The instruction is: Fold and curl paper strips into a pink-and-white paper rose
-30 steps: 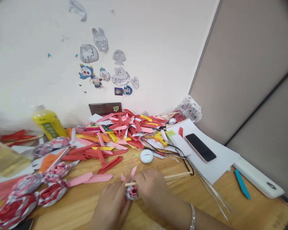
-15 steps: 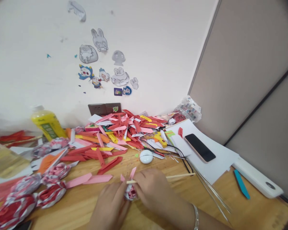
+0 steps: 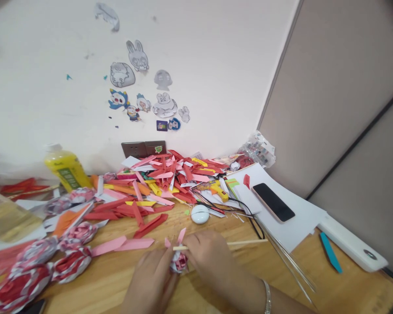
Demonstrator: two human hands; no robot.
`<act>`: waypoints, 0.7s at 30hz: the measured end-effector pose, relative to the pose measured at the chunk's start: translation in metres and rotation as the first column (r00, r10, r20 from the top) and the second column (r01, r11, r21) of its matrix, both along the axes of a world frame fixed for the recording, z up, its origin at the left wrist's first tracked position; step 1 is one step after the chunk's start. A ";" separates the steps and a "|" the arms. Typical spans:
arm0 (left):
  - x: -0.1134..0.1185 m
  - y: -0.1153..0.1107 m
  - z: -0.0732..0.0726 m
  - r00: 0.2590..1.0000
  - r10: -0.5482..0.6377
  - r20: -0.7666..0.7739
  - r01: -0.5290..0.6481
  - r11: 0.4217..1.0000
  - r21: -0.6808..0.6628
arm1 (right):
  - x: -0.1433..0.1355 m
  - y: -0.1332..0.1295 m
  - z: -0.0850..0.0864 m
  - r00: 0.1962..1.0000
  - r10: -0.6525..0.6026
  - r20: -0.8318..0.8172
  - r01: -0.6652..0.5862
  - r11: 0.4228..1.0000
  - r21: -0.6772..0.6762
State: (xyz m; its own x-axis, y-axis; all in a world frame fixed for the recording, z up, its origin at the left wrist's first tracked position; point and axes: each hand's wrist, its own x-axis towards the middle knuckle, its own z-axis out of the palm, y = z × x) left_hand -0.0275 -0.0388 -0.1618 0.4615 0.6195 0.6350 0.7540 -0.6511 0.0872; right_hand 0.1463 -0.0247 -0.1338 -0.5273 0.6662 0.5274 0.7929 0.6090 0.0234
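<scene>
Pink-and-white folded-paper piece [image 3: 180, 263], pink tabs [image 3: 182, 235] jutting up, left hand [image 3: 150, 274] holding it, right hand [image 3: 210, 257] pinching a pale thin stick [image 3: 249, 242]

Soft, even brightness across the white wall [image 3: 216, 52], slight overall blur, upper-right corner dark.

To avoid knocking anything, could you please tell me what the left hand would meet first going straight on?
Likely the pale stick, whose end lies just ahead of the left hand, by the folded paper piece, though depth is unclear.
</scene>
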 end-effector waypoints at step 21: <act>-0.001 0.001 0.002 1.000 -0.016 0.011 0.015 1.000 0.020 | 0.001 -0.003 0.010 0.996 0.075 0.057 -0.072 0.996 -0.048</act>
State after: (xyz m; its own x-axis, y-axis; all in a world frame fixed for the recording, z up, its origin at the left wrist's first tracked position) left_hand -0.0280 -0.0382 -0.1597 0.4635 0.5992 0.6528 0.7428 -0.6644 0.0824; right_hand 0.1469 -0.0275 -0.1235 -0.6049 0.6474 0.4637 0.7440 0.6670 0.0393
